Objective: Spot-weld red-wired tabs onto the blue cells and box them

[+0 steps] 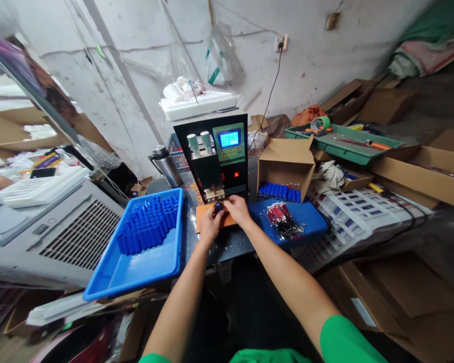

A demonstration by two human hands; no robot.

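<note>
Head camera looks down on both hands meeting at the foot of the black benchtop welding machine [216, 151]. Left hand [211, 222] and right hand [237, 209] pinch a small blue cylindrical cell [219, 205] between their fingertips, just under the machine's head, over an orange mat [201, 214]; the grip itself is too small to make out clearly. Beside the left hand stands a blue plastic tray [136, 267] of upright blue cells; a bundle of red wires [282, 219] lies near the right.

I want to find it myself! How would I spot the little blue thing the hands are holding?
Find the black machine with the lit blue screen. Right beneath its tip, the left hand and right hand meet over an orange pad, pinching one blue cell. Unlike those in the blue tray, it is alone.
</note>
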